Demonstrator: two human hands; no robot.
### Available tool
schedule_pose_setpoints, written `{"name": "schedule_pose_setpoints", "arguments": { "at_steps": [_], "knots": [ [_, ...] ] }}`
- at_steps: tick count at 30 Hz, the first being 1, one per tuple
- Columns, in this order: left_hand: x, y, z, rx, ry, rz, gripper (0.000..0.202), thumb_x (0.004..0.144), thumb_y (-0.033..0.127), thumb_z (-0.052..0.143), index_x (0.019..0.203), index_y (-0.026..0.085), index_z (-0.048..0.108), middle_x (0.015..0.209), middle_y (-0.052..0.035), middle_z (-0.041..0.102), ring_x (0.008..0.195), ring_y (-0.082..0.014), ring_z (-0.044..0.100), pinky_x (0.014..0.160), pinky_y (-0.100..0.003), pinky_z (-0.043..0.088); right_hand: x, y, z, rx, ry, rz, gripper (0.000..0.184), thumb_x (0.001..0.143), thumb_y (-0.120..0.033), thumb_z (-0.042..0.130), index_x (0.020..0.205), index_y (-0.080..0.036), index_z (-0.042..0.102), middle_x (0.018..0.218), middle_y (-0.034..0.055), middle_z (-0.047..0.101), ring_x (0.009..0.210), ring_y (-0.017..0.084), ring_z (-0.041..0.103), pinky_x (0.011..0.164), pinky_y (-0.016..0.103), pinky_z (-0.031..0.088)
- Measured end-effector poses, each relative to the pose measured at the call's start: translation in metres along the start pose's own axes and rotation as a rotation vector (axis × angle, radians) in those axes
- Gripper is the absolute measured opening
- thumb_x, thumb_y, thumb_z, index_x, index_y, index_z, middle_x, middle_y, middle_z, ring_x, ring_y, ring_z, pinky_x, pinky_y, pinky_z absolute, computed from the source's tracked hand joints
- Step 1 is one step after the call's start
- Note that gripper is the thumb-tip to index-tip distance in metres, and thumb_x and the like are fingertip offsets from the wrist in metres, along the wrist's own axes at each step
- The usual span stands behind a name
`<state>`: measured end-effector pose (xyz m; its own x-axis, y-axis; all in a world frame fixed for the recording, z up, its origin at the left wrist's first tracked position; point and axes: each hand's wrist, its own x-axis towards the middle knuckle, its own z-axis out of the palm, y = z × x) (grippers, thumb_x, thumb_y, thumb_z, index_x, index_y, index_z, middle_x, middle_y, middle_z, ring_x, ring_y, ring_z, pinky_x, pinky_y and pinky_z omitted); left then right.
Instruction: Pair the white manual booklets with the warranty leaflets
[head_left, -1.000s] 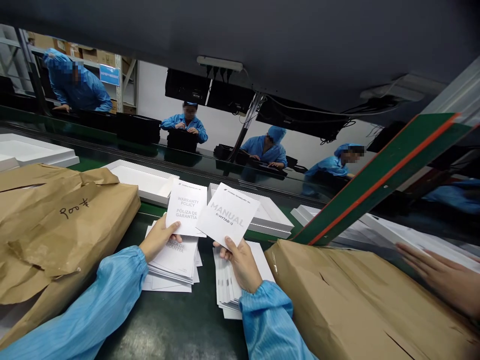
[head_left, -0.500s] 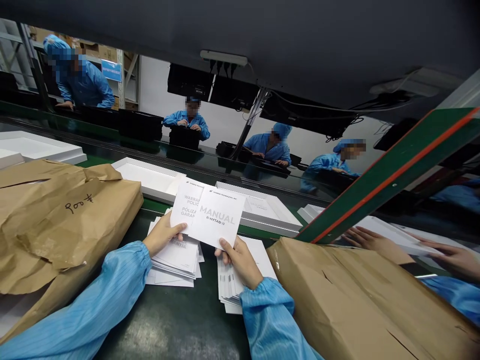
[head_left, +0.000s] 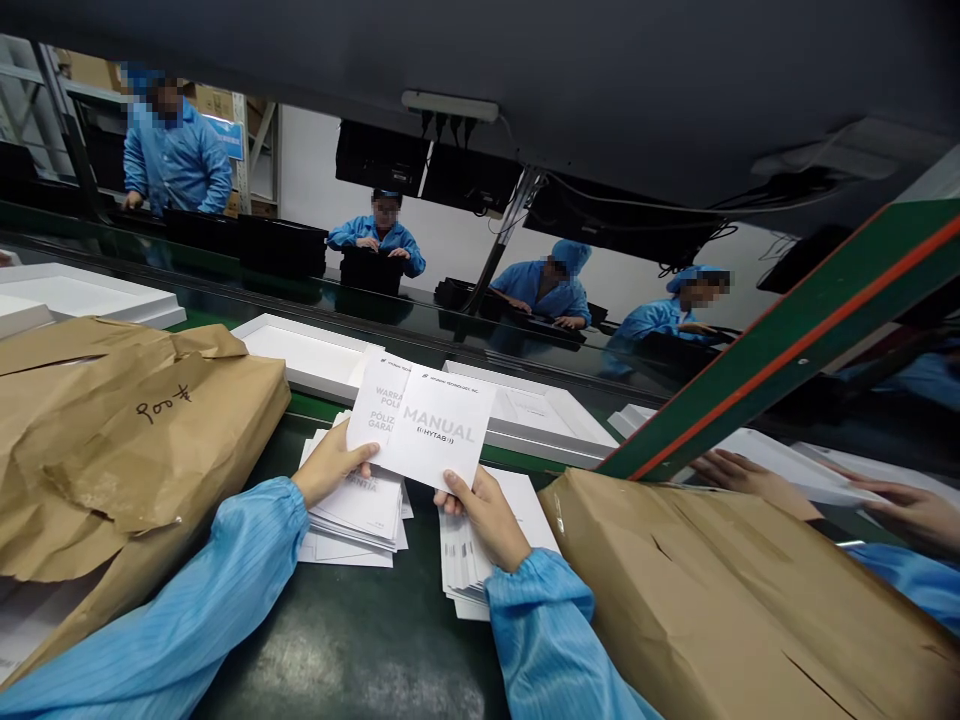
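My left hand [head_left: 330,470] pinches a white warranty policy leaflet [head_left: 376,405] by its lower edge. My right hand [head_left: 484,512] pinches a white booklet marked MANUAL [head_left: 442,428], which now overlaps the right part of the warranty leaflet. Both are held up above the green belt. Under my left hand lies a stack of warranty leaflets [head_left: 352,520]. Under my right hand lies a stack of manuals [head_left: 469,560]. Both my sleeves are blue.
Brown paper-wrapped bundles sit at the left [head_left: 112,440] and right [head_left: 712,590]. White trays [head_left: 300,355] lie on the belt behind. A co-worker's hands [head_left: 750,480] hold white sheets at the right. Several people in blue work across the line. A green-red bar [head_left: 787,340] slants overhead.
My right hand has brought the manual leftward over the warranty leaflet, so the two now overlap. The co-worker's hands at the right have moved in over the white sheets.
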<state>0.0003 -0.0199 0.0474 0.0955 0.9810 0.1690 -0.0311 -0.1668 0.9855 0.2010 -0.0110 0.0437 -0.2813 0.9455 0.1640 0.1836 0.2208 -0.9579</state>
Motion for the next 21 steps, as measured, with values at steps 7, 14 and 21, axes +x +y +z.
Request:
{"name": "schedule_pose_setpoints", "arguments": {
  "at_steps": [7,14,21],
  "knots": [
    [0.0009,-0.0015,-0.0008,0.001,-0.006,-0.004,0.025,0.067,0.027,0.05,0.087,0.015,0.043,0.054,0.0035,0.051,0.042,-0.0057,0.044,0.043,-0.018,0.034,-0.0001,-0.0006,0.0002,-0.012,0.003,0.003,0.025,0.07,-0.038,0.047,0.06,-0.016,0.05,0.051,0.0002,0.056,0.042,0.008,0.045,0.042,0.021,0.033],
    [0.0019,-0.0038,-0.0015,0.021,-0.019,-0.003,0.024,0.068,0.027,0.048,0.088,0.015,0.043,0.052,0.0044,0.05,0.042,-0.0056,0.044,0.043,-0.018,0.033,-0.0003,0.0,0.0003,-0.014,-0.002,-0.002,0.021,0.071,-0.035,0.046,0.065,-0.016,0.048,0.052,0.0002,0.057,0.042,0.008,0.045,0.043,0.021,0.034],
    [0.0008,-0.001,0.0002,0.065,-0.008,-0.008,0.023,0.068,0.028,0.048,0.085,0.015,0.043,0.046,0.0062,0.045,0.04,-0.0056,0.04,0.042,-0.018,0.03,-0.0008,-0.0006,0.001,-0.031,0.0,-0.005,0.02,0.072,-0.034,0.045,0.07,-0.015,0.047,0.051,-0.0002,0.056,0.042,0.008,0.045,0.043,0.021,0.035]
  ]
}}
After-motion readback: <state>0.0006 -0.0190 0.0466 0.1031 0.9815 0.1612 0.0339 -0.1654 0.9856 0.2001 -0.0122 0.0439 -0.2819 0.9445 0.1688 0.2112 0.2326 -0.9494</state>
